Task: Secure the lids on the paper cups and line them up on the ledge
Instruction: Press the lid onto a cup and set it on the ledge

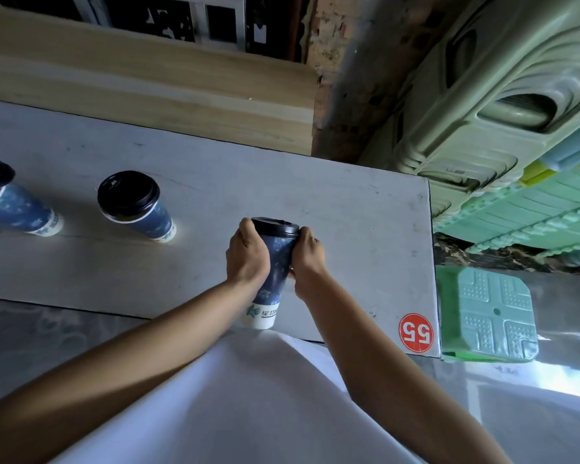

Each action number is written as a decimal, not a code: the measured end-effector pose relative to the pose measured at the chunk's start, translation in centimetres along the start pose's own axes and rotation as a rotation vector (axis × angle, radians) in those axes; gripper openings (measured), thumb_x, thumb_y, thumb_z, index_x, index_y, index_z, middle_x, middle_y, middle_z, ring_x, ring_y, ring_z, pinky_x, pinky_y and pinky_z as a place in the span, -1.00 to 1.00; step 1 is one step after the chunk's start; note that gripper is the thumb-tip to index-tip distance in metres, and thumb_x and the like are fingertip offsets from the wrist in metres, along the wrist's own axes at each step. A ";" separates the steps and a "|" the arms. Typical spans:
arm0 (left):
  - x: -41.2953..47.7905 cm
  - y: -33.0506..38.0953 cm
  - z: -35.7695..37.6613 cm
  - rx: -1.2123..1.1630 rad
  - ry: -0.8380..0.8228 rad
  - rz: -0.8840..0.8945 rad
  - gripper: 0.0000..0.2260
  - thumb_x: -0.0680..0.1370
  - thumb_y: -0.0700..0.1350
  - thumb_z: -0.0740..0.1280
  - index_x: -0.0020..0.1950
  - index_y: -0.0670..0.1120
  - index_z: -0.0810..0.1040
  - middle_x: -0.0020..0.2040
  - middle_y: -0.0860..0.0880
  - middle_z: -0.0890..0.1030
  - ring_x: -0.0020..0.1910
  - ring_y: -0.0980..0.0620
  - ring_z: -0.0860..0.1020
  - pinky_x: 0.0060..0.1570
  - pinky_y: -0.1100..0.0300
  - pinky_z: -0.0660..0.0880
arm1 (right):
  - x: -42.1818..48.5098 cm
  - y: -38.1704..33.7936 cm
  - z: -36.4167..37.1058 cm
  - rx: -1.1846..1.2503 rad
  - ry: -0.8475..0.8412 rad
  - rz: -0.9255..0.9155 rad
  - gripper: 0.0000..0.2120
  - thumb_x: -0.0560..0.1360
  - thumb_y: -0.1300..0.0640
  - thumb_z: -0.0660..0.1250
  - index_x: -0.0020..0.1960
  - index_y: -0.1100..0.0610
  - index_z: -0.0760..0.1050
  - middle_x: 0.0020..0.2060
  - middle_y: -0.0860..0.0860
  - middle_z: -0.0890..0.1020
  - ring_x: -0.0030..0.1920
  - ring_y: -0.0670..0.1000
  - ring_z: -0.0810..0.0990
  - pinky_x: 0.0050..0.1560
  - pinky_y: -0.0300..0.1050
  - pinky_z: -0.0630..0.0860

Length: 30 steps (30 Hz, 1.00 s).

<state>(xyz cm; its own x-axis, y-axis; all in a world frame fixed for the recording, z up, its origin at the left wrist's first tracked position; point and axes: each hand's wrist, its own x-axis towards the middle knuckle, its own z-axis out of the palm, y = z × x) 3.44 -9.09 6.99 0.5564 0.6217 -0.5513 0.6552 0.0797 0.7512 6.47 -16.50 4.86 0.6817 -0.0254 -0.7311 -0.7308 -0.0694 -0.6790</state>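
A dark blue paper cup (272, 279) with a white base stands near the front edge of the grey ledge (349, 212). A black lid (275, 226) sits on its top. My left hand (246, 254) grips the upper left side of the cup, and my right hand (308, 254) grips the upper right side, thumbs at the lid's rim. Two more blue cups with black lids stand to the left: one (138, 207) mid-left, another (10, 202) at the frame's left edge, partly cut off.
A pale wooden board (148, 82) runs along the back of the ledge. A red round sticker reading 55 (416, 332) marks the ledge's front right corner. Green plastic stools (489, 313) and stacked green crates (503, 95) stand to the right, past the ledge's end.
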 end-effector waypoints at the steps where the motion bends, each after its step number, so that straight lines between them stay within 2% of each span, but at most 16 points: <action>1: 0.1 0.3 0.0 -0.045 0.022 -0.042 -0.53 0.67 0.09 -0.06 0.26 -0.12 0.52 0.31 -0.21 0.56 0.25 -0.23 0.51 0.17 0.04 0.39 | -0.1 -0.2 0.0 -0.005 -0.022 -0.007 -0.63 0.55 -0.11 0.03 -0.14 0.11 0.47 -0.17 0.11 0.54 -0.15 0.04 0.50 -0.09 -0.04 0.45; 4: 1.1 1.2 0.0 -0.226 0.028 -0.279 -0.48 0.66 0.15 -0.07 0.31 -0.14 0.51 0.25 -0.20 0.59 0.17 -0.22 0.55 0.10 0.03 0.42 | -0.2 -0.1 -0.5 0.030 -0.167 0.008 -0.50 0.62 -0.22 0.05 0.02 0.14 0.57 -0.10 0.09 0.66 -0.12 0.05 0.64 -0.02 -0.01 0.58; 6: 2.1 1.4 -0.2 -0.348 -0.038 -0.427 -0.45 0.65 0.19 -0.07 0.28 -0.14 0.53 0.11 -0.20 0.63 0.03 -0.19 0.61 0.06 0.02 0.50 | -0.7 0.3 -0.7 0.028 -0.259 0.007 -0.52 0.55 -0.24 0.17 0.17 0.12 0.57 0.02 0.16 0.69 -0.03 0.14 0.69 0.04 0.12 0.63; 8: 2.8 1.2 -0.5 -0.468 -0.122 -0.498 -0.43 0.63 0.21 -0.05 0.18 -0.15 0.58 -0.02 -0.23 0.67 -0.09 -0.18 0.65 0.03 -0.03 0.59 | -0.7 0.6 -0.8 -0.053 -0.325 -0.048 -0.51 0.44 -0.20 0.33 0.28 0.03 0.50 0.10 0.16 0.67 0.03 0.18 0.69 0.04 0.17 0.64; 10: 3.4 0.6 -0.6 -0.548 -0.198 -0.553 -0.43 0.58 0.23 -0.02 0.14 -0.12 0.61 -0.01 -0.23 0.69 -0.08 -0.20 0.68 -0.03 -0.06 0.62 | -0.5 0.7 -1.4 -0.181 -0.378 -0.135 -0.46 0.40 -0.07 0.44 0.35 -0.07 0.41 0.11 0.09 0.66 0.00 0.12 0.70 -0.08 0.04 0.66; 12: 3.9 0.2 -0.8 -0.608 -0.251 -0.604 -0.49 0.56 0.19 0.01 0.11 -0.08 0.62 -0.01 -0.19 0.69 -0.08 -0.17 0.66 -0.15 0.02 0.59 | -0.3 0.6 -2.1 -0.301 -0.426 -0.169 -0.34 0.35 0.07 0.53 0.39 -0.08 0.36 0.10 0.05 0.66 -0.03 0.07 0.69 -0.15 -0.08 0.62; 15: 4.8 -0.9 -0.9 -0.760 -0.321 -0.631 -0.55 0.57 0.09 0.02 0.18 -0.07 0.60 0.07 -0.17 0.66 -0.02 -0.16 0.63 -0.17 0.06 0.57 | -0.1 -0.1 -3.0 -0.486 -0.376 -0.147 -0.27 0.29 0.08 0.58 0.38 -0.05 0.36 0.07 0.05 0.66 -0.03 0.10 0.69 -0.07 -0.02 0.63; 18: 6.1 -2.4 -0.5 -0.789 -0.374 -0.627 -0.56 0.65 0.10 -0.02 0.21 -0.14 0.51 0.17 -0.19 0.58 0.10 -0.18 0.56 0.03 -0.03 0.53 | 0.3 -2.2 -3.5 -0.679 -0.279 -0.204 -0.35 0.33 0.03 0.58 0.32 -0.01 0.35 0.00 0.00 0.61 -0.11 0.03 0.64 -0.18 -0.13 0.57; 20: 7.2 -3.3 -0.3 -0.616 -0.346 -0.527 -0.54 0.68 0.13 -0.03 0.18 -0.16 0.51 0.13 -0.18 0.59 0.11 -0.20 0.55 0.16 -0.05 0.47 | 0.8 -3.8 -3.9 -0.896 -0.256 -0.281 -0.32 0.30 -0.04 0.57 0.33 -0.04 0.35 0.04 0.01 0.62 -0.06 0.04 0.63 -0.18 -0.14 0.56; 21: 7.7 -4.1 -0.2 -0.436 -0.272 -0.405 -0.56 0.68 0.12 0.01 0.12 -0.17 0.53 0.12 -0.18 0.62 0.09 -0.19 0.56 0.17 -0.04 0.46 | 1.0 -4.8 -4.1 -1.018 -0.252 -0.316 -0.32 0.29 -0.05 0.55 0.34 -0.06 0.36 0.06 0.02 0.61 -0.05 0.05 0.61 -0.22 -0.15 0.55; 23: 8.9 -6.5 -0.1 0.049 -0.087 -0.047 -0.61 0.64 0.08 0.14 0.09 -0.21 0.57 0.15 -0.24 0.63 0.13 -0.24 0.55 0.16 -0.03 0.43 | 1.4 -6.8 -4.4 -1.282 -0.254 -0.415 -0.33 0.28 -0.07 0.51 0.34 -0.06 0.36 0.09 0.03 0.60 -0.01 0.07 0.59 -0.17 -0.11 0.56; 25: 10.0 -9.4 0.0 0.430 0.041 0.271 -0.53 0.54 0.15 0.24 0.16 -0.25 0.55 0.20 -0.32 0.56 0.20 -0.36 0.49 0.19 -0.12 0.40 | 1.8 -8.9 -4.4 -1.587 -0.251 -0.534 -0.36 0.30 -0.06 0.48 0.32 -0.03 0.35 0.13 0.04 0.59 0.10 0.14 0.57 0.01 0.01 0.57; 26: 10.3 -10.5 0.2 0.534 0.053 0.343 -0.46 0.50 0.18 0.29 0.24 -0.24 0.51 0.29 -0.34 0.50 0.27 -0.40 0.44 0.23 -0.17 0.38 | 1.8 -9.9 -4.1 -1.757 -0.222 -0.589 -0.39 0.33 -0.04 0.46 0.32 -0.02 0.33 0.15 0.05 0.57 0.15 0.17 0.54 0.08 0.04 0.53; 28: 10.3 -11.6 0.5 0.736 -0.006 0.364 -0.32 0.48 0.21 0.36 0.46 -0.17 0.34 0.52 -0.30 0.25 0.48 -0.39 0.22 0.39 -0.21 0.25 | 1.7 -11.8 -3.4 -2.093 -0.127 -0.683 -0.45 0.39 0.02 0.42 0.32 0.00 0.30 0.19 0.03 0.53 0.24 0.17 0.46 0.17 0.09 0.39; 30: 10.1 -12.2 0.6 0.856 -0.030 0.407 -0.21 0.48 0.24 0.36 0.56 -0.14 0.19 0.60 -0.29 0.08 0.56 -0.36 0.05 0.48 -0.20 0.07 | 1.7 -13.4 -2.3 -2.360 -0.061 -0.734 -0.43 0.40 0.06 0.42 0.34 0.01 0.28 0.22 -0.01 0.50 0.30 0.14 0.40 0.26 0.16 0.30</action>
<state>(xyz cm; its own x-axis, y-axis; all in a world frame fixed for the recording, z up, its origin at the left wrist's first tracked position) 1.37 -4.21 -7.98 0.8298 0.4545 -0.3239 0.5535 -0.7446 0.3731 17.46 -17.87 12.85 0.6604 0.5077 -0.5532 0.7458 -0.5289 0.4049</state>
